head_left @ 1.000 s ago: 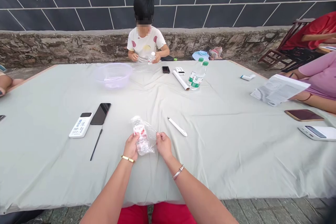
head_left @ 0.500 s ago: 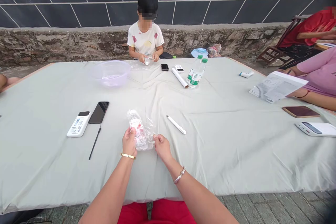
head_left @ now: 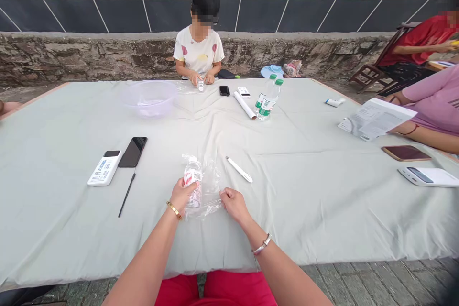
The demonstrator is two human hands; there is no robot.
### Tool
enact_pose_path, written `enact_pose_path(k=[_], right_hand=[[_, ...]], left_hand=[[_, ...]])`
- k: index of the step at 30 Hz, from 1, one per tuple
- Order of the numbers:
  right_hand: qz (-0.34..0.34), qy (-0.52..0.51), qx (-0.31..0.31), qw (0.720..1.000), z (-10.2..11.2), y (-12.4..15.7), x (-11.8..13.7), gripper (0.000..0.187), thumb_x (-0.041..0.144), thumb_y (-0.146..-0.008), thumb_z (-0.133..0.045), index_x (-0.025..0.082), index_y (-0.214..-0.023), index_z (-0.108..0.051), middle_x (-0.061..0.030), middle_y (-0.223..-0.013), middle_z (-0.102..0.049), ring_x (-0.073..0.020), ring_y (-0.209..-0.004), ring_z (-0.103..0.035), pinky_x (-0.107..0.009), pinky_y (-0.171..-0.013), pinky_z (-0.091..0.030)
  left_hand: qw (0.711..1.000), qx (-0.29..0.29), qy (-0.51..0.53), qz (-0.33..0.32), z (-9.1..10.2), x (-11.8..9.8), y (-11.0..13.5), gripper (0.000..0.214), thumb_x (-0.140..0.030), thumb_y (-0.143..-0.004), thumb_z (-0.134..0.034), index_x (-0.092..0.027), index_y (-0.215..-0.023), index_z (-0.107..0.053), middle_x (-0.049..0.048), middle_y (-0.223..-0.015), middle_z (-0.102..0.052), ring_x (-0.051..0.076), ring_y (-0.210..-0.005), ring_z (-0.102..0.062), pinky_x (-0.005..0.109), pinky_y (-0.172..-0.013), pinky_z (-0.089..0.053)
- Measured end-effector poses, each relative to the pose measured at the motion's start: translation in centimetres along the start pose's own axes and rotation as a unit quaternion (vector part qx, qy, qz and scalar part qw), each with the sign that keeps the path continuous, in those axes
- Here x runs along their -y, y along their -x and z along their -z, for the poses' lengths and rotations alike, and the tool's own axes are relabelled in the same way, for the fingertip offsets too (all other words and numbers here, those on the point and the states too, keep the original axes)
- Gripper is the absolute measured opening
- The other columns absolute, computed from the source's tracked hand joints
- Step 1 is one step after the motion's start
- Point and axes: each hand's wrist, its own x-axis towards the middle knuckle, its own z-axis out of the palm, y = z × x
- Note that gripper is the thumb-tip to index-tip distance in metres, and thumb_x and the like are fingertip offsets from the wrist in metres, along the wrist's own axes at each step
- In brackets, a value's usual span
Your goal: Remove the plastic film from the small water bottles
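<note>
My left hand (head_left: 183,195) is closed around a clear pack (head_left: 194,182) with a rounded top and a pink, red and white printed label. What is inside the pack I cannot make out. Loose clear plastic film (head_left: 212,177) lies around the pack and spreads to its right. My right hand (head_left: 234,202) pinches the right edge of this film between thumb and fingers. A white pen-like tool (head_left: 239,169) rests on the cloth just beyond my right hand.
To the left lie a white power bank (head_left: 104,168), a black phone (head_left: 133,152) and its strap. Further back stand a purple basin (head_left: 150,98), a paper roll (head_left: 245,105) and two water bottles (head_left: 268,103). Another person (head_left: 199,52) sits opposite; papers (head_left: 376,117) are at the right.
The pack has turned more upright and shifted slightly right in my left hand. My right hand has moved right and a little nearer, stretching the film away from the pack.
</note>
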Motion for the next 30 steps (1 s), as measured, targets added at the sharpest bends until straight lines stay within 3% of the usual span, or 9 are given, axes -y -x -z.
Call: enact_pose_path(k=[2,5,7,13,17,21,23,26,30], right_hand=[[0.004,0.014,-0.010,1.000,0.1,-0.1,-0.4,0.030,0.036,-0.075,-0.043,0.022,-0.053,-0.027,0.0062,-0.044,-0.034,-0.0101,-0.045,-0.037,-0.022,-0.046,-0.026],[0.009,0.025,-0.017,1.000,0.3,-0.2,-0.6,0.030,0.033,-0.074,-0.042,0.022,-0.053,-0.023,0.0058,-0.046,-0.031,-0.0102,-0.047,-0.036,-0.022,-0.047,-0.025],[0.013,0.039,-0.009,0.999,0.6,-0.2,-0.6,0.030,0.032,-0.075,-0.041,0.022,-0.053,-0.023,0.0054,-0.047,-0.032,-0.0102,-0.049,-0.036,-0.022,-0.047,-0.025],[0.031,0.123,-0.010,0.992,1.1,0.0,-0.3,0.031,0.029,-0.077,-0.041,0.021,-0.052,-0.026,0.0043,-0.050,-0.034,-0.0107,-0.050,-0.032,-0.023,-0.049,-0.023],[0.033,0.177,-0.007,0.984,1.1,0.2,0.3,0.032,0.029,-0.080,-0.043,0.021,-0.052,-0.029,0.0031,-0.051,-0.039,-0.0112,-0.051,-0.033,-0.024,-0.050,-0.024],[0.029,0.204,-0.003,0.978,1.1,0.3,0.6,0.033,0.026,-0.082,-0.044,0.021,-0.053,-0.029,0.0031,-0.052,-0.040,-0.0111,-0.050,-0.033,-0.025,-0.049,-0.023],[0.027,0.208,-0.001,0.978,1.3,0.3,0.6,0.034,0.025,-0.082,-0.043,0.020,-0.053,-0.026,0.0034,-0.051,-0.038,-0.0109,-0.049,-0.031,-0.025,-0.049,-0.022],[0.026,0.208,0.002,0.978,1.4,0.2,0.4,0.033,0.024,-0.081,-0.042,0.020,-0.053,-0.025,0.0035,-0.051,-0.038,-0.0110,-0.050,-0.032,-0.025,-0.049,-0.022],[0.025,0.217,-0.004,0.976,1.4,0.1,0.4,0.032,0.023,-0.080,-0.044,0.021,-0.053,-0.027,0.0034,-0.051,-0.038,-0.0111,-0.049,-0.033,-0.025,-0.049,-0.022]], left_hand=[[0.993,-0.022,-0.108,-0.043,-0.2,-0.2,-0.1,0.039,-0.039,-0.055,-0.078,-0.020,-0.083,-0.058,0.0003,-0.075,-0.061,0.018,-0.072,-0.059,0.029,-0.066,-0.045],[0.946,-0.052,-0.302,-0.103,0.2,-0.2,-0.5,0.029,-0.045,-0.064,-0.068,-0.020,-0.075,-0.060,0.0011,-0.071,-0.058,0.021,-0.074,-0.058,0.031,-0.069,-0.044],[0.930,-0.062,-0.344,-0.115,0.9,-0.1,-0.7,0.027,-0.046,-0.070,-0.061,-0.020,-0.077,-0.061,0.0026,-0.073,-0.058,0.022,-0.077,-0.058,0.032,-0.073,-0.044],[0.894,-0.128,-0.400,-0.154,3.2,-1.2,-0.5,0.049,-0.034,-0.078,-0.051,-0.019,-0.125,-0.052,0.0119,-0.113,-0.056,0.023,-0.094,-0.059,0.036,-0.088,-0.044],[0.875,-0.122,-0.411,-0.224,0.3,-1.5,0.8,0.048,-0.029,-0.080,-0.051,-0.024,-0.128,-0.053,0.0150,-0.140,-0.040,0.030,-0.131,-0.037,0.044,-0.103,-0.033],[0.863,-0.061,-0.446,-0.229,-1.4,-0.9,1.6,0.055,-0.034,-0.059,-0.076,-0.028,-0.112,-0.064,0.0114,-0.151,-0.028,0.040,-0.141,-0.008,0.063,-0.108,-0.007],[0.876,-0.050,-0.432,-0.209,0.3,-0.9,1.5,0.055,-0.030,-0.059,-0.076,-0.028,-0.113,-0.064,0.0107,-0.152,-0.027,0.038,-0.141,-0.010,0.060,-0.109,-0.008],[0.896,-0.048,-0.399,-0.190,4.6,-1.4,1.1,0.049,-0.024,-0.071,-0.062,-0.026,-0.120,-0.060,0.0101,-0.150,-0.033,0.031,-0.139,-0.025,0.048,-0.109,-0.024],[0.885,-0.084,-0.427,-0.167,7.4,-2.3,0.6,0.047,-0.029,-0.081,-0.047,-0.025,-0.127,-0.053,0.0110,-0.141,-0.046,0.025,-0.135,-0.033,0.041,-0.105,-0.032]])
